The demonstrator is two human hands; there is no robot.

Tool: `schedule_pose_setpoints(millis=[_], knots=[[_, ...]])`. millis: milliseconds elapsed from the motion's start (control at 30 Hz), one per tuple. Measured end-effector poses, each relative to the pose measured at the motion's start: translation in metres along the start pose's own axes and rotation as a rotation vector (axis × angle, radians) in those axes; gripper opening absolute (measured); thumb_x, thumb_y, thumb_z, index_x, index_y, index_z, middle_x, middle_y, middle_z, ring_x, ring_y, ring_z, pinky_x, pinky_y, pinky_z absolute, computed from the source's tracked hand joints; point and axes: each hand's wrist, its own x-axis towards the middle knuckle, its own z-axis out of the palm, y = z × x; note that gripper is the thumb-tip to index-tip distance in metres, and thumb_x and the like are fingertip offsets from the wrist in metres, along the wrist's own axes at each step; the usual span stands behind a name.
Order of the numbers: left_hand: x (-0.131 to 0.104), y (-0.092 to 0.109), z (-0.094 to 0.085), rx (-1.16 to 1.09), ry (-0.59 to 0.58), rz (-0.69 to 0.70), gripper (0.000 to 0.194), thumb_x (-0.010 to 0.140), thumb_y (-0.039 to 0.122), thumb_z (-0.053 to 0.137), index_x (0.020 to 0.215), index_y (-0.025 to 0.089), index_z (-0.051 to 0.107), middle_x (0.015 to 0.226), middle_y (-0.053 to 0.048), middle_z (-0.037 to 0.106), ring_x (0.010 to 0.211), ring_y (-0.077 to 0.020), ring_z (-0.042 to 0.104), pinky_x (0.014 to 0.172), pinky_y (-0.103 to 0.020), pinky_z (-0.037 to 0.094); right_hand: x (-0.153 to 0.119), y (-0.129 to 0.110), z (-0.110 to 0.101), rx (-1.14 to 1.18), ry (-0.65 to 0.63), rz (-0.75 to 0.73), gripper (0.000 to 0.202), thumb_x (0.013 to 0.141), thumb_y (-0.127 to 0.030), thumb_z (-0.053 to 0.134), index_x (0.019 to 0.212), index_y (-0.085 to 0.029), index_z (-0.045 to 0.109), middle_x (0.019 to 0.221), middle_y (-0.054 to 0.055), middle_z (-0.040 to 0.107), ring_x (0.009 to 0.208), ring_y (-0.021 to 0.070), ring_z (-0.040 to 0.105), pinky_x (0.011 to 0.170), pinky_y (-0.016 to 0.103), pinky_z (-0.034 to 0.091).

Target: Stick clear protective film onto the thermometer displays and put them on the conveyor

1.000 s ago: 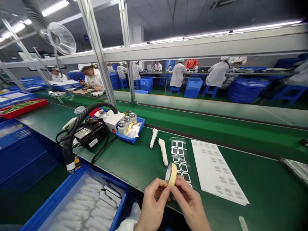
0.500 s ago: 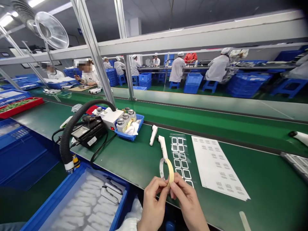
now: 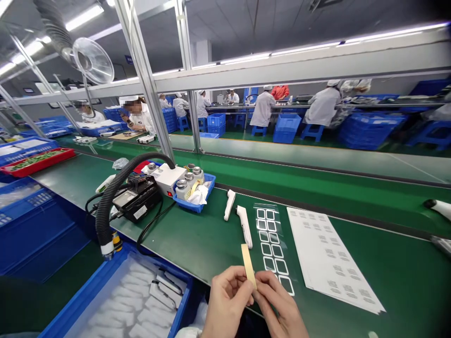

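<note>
A roll of yellowish masking tape [image 3: 248,264] stands nearly edge-on between my hands above the bench's front edge. My left hand [image 3: 227,300] grips its lower end, thumb and fingers closed on it. From the other side, my right hand [image 3: 282,305] pinches the tape near the same spot, its fingertips partly hidden. Just beyond the roll lies a white handheld device [image 3: 244,227], with a second white device [image 3: 229,205] farther back. A clear sheet of white rounded frames [image 3: 269,237] lies to their right, and beside it are white sheets of printed labels [image 3: 333,258].
A blue tray [image 3: 193,205] of metal-lidded jars sits at back left by a white box [image 3: 169,177] with a black hose [image 3: 104,206]. A blue bin [image 3: 84,300] of wrapped white parts stands below left. A green conveyor [image 3: 282,176] runs behind; several people work beyond.
The tape roll has turned from showing its open ring to nearly edge-on, still in both hands. My view has tilted up slightly, so the bench things appear lower and farther right.
</note>
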Motion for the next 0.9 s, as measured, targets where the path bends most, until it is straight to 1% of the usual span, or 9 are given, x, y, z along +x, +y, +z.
schedule_pose_setpoints(millis=[67, 100, 200, 267, 433, 567, 667, 800, 900], knots=[[0.000, -0.004, 0.002, 0.021, 0.011, 0.031, 0.030, 0.077, 0.041, 0.066, 0.082, 0.011, 0.066, 0.067, -0.001, 0.055, 0.058, -0.0078, 0.046, 0.056, -0.019, 0.041, -0.001, 0.000, 0.001, 0.014, 0.018, 0.016, 0.021, 0.098, -0.024, 0.042, 0.105, -0.030, 0.061, 0.099, 0.005, 0.053, 0.088, 0.0163, 0.058, 0.073, 0.021, 0.050], [-0.001, -0.006, 0.002, 0.045, 0.014, 0.055, 0.028, 0.079, 0.039, 0.064, 0.084, 0.012, 0.066, 0.069, -0.002, 0.056, 0.060, -0.0084, 0.047, 0.057, -0.019, 0.041, -0.002, 0.000, 0.001, 0.018, 0.053, 0.015, 0.018, 0.097, -0.024, 0.046, 0.104, -0.030, 0.061, 0.100, 0.005, 0.054, 0.090, 0.0168, 0.058, 0.074, 0.021, 0.050], [-0.005, -0.012, 0.000, 0.168, 0.054, 0.172, 0.021, 0.084, 0.033, 0.059, 0.087, 0.014, 0.068, 0.074, -0.003, 0.059, 0.065, -0.0100, 0.051, 0.059, -0.019, 0.043, -0.001, -0.003, 0.002, 0.034, 0.237, -0.004, 0.008, 0.092, -0.024, 0.055, 0.096, -0.028, 0.061, 0.096, 0.004, 0.057, 0.089, 0.0181, 0.059, 0.072, 0.021, 0.050], [-0.007, -0.013, 0.000, 0.254, 0.106, 0.283, 0.017, 0.086, 0.029, 0.057, 0.087, 0.017, 0.069, 0.073, -0.002, 0.059, 0.066, -0.0103, 0.054, 0.062, -0.019, 0.045, 0.002, -0.008, 0.002, 0.092, 0.308, 0.046, 0.004, 0.090, -0.026, 0.058, 0.092, -0.027, 0.061, 0.093, 0.004, 0.058, 0.083, 0.0177, 0.059, 0.067, 0.021, 0.050], [-0.009, -0.017, 0.001, 0.369, 0.174, 0.471, 0.015, 0.089, 0.024, 0.053, 0.086, 0.020, 0.067, 0.074, -0.001, 0.058, 0.065, -0.0094, 0.057, 0.062, -0.018, 0.046, 0.016, -0.023, 0.007, 0.418, 0.212, 0.238, 0.015, 0.087, -0.038, 0.062, 0.089, -0.023, 0.064, 0.091, 0.004, 0.055, 0.064, 0.0138, 0.055, 0.055, 0.023, 0.050], [-0.010, -0.025, 0.001, 0.477, 0.201, 0.569, 0.017, 0.090, 0.019, 0.050, 0.080, 0.019, 0.063, 0.073, -0.001, 0.058, 0.066, -0.0101, 0.057, 0.064, -0.019, 0.045, 0.018, -0.025, 0.010, 0.532, 0.197, 0.327, 0.022, 0.085, -0.042, 0.064, 0.080, -0.020, 0.061, 0.086, 0.002, 0.053, 0.059, 0.0114, 0.050, 0.054, 0.023, 0.047], [-0.010, -0.031, 0.001, 0.534, 0.208, 0.606, 0.018, 0.091, 0.016, 0.048, 0.079, 0.019, 0.061, 0.073, -0.001, 0.057, 0.065, -0.0104, 0.056, 0.062, -0.019, 0.044, 0.015, -0.022, 0.013, 0.552, 0.230, 0.352, 0.022, 0.084, -0.042, 0.065, 0.080, -0.021, 0.060, 0.089, 0.002, 0.053, 0.061, 0.0116, 0.049, 0.055, 0.023, 0.045], [-0.008, -0.039, 0.000, 0.597, 0.210, 0.651, 0.018, 0.090, 0.013, 0.047, 0.085, 0.020, 0.062, 0.073, -0.001, 0.056, 0.065, -0.0109, 0.056, 0.062, -0.020, 0.044, 0.015, -0.018, 0.018, 0.578, 0.302, 0.353, 0.024, 0.082, -0.041, 0.065, 0.074, -0.020, 0.057, 0.089, 0.003, 0.054, 0.064, 0.0128, 0.048, 0.056, 0.023, 0.044], [-0.007, -0.046, -0.002, 0.642, 0.201, 0.664, 0.019, 0.090, 0.011, 0.046, 0.088, 0.020, 0.063, 0.075, -0.002, 0.057, 0.066, -0.0113, 0.057, 0.063, -0.020, 0.045, 0.019, -0.016, 0.024, 0.632, 0.338, 0.366, 0.021, 0.078, -0.035, 0.066, 0.069, -0.020, 0.054, 0.086, 0.002, 0.052, 0.065, 0.0136, 0.048, 0.057, 0.023, 0.044]])
